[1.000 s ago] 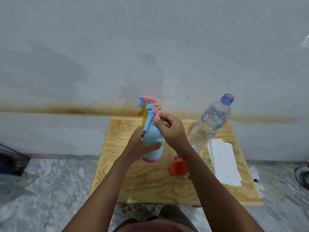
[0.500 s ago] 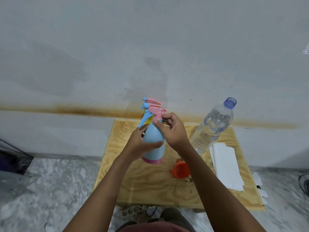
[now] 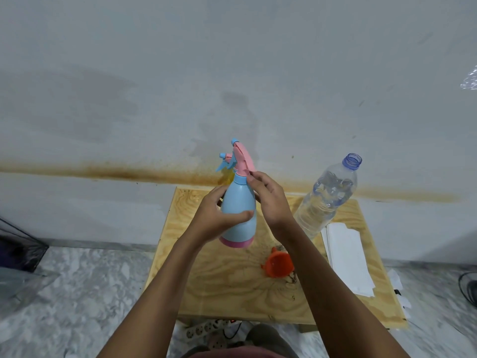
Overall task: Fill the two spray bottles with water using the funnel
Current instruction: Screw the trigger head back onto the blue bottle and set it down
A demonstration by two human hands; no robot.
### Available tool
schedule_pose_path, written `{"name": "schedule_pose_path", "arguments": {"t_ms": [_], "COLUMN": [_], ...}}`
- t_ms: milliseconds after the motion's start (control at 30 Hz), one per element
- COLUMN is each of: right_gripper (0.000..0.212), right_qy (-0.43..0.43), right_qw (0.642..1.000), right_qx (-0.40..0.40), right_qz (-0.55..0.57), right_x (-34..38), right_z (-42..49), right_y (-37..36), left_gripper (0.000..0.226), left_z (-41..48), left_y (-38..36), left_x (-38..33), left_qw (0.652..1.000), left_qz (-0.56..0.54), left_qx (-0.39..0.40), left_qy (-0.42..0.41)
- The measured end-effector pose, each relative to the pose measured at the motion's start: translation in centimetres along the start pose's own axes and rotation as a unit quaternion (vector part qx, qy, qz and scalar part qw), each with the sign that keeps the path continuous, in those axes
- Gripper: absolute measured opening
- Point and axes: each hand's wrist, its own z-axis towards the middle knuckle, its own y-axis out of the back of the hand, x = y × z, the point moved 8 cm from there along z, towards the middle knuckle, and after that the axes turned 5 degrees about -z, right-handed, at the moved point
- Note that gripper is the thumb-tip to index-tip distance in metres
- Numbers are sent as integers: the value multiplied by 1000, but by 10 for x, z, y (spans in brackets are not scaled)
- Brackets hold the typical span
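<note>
Plywood table point(image 3: 219, 293), funnel point(image 3: 278, 264), water bottle point(image 3: 325, 200), papers point(image 3: 348, 259), blue sprayer point(image 3: 238, 210) hiding yellow sprayer point(image 3: 228, 174)

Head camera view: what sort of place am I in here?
Likely a plain indoor room used as a makeshift work spot: a plywood table beside a stained white wall, a marble-pattern floor, and a power strip lying on it.
</note>
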Motion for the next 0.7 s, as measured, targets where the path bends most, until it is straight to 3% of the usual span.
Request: {"name": "schedule_pose_path", "arguments": {"t_ms": [233, 433, 567, 700], "right_gripper": [22, 53, 30, 22], "right_qy": [-10, 3, -20, -9], "right_qw": [997, 998, 996, 995], "right_qx": [-49, -53, -52, -49], "right_qz": [65, 34, 69, 82], "right_x": [-1, 2, -2, -1], "right_z": [-1, 0, 2, 1], "right_y": [-1, -12, -8, -5], "left_gripper": [59, 56, 60, 51], "left_z": [0, 1, 3, 3], "left_y": [2, -1, 2, 2], "left_x": [-7, -15, -15, -17], "left_qw": [1000, 1000, 1000, 1000], "left_qz": [-1, -15, -5, -3], "left_qx": [-10, -10, -11, 0], "left_qy": [-7, -13, -13, -13]}}
